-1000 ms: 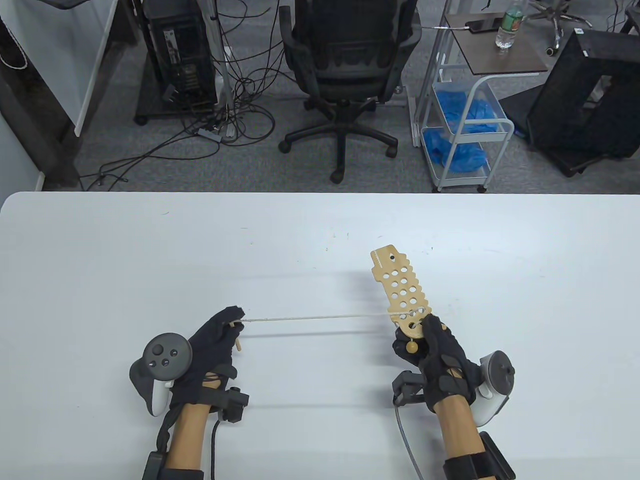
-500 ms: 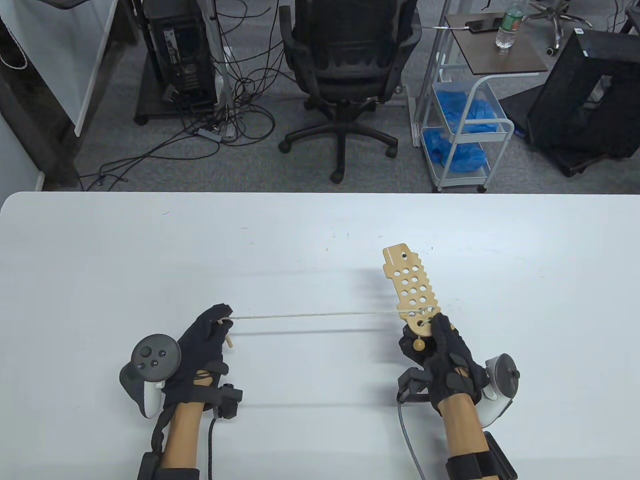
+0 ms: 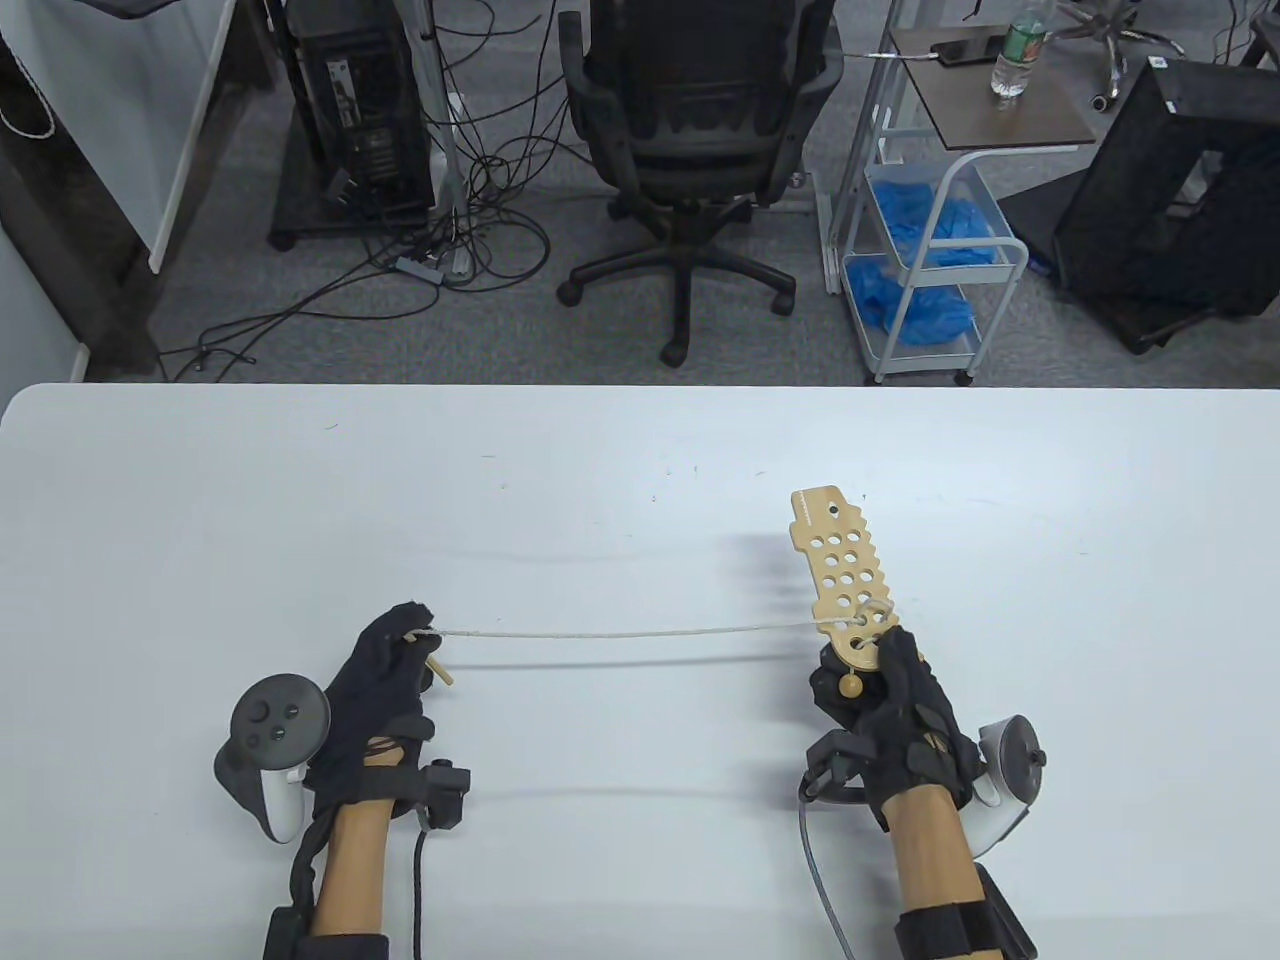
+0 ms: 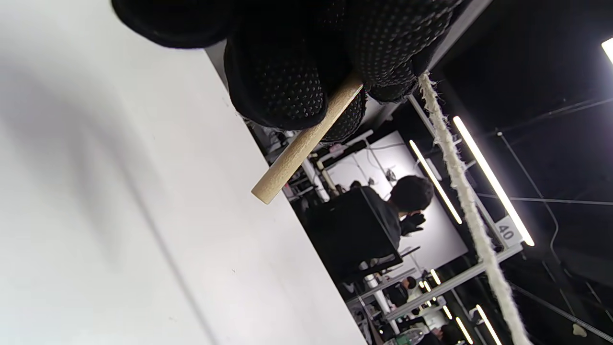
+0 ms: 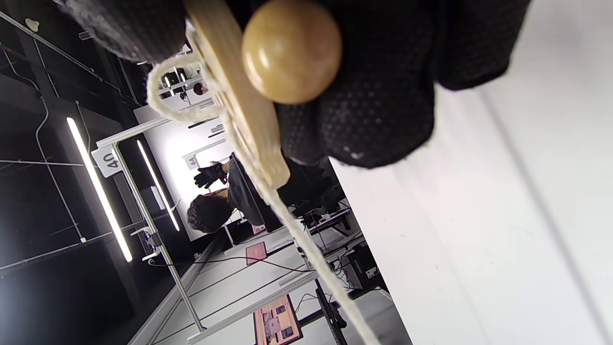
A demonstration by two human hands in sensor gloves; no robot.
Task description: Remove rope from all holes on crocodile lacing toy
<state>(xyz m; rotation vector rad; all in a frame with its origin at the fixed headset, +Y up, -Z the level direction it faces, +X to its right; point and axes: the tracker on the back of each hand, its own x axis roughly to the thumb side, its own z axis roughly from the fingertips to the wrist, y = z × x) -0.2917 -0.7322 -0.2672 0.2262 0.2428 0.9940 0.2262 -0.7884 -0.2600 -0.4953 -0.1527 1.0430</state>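
The wooden crocodile lacing toy, a flat board with several holes, stands nearly upright above the table, gripped at its lower end by my right hand. A wooden ball hangs at that end; it also shows in the right wrist view. The white rope runs taut from a loop in the toy's lowest holes leftward to my left hand. My left hand pinches the rope's wooden needle, which also shows in the left wrist view beside the rope.
The white table spreads around both hands. Beyond its far edge stand an office chair, a white cart with blue bags and floor cables.
My left hand has moved left and slightly away, drawing the rope further out. My right hand and the toy have shifted right, and a small loop now stands at the toy's lowest holes.
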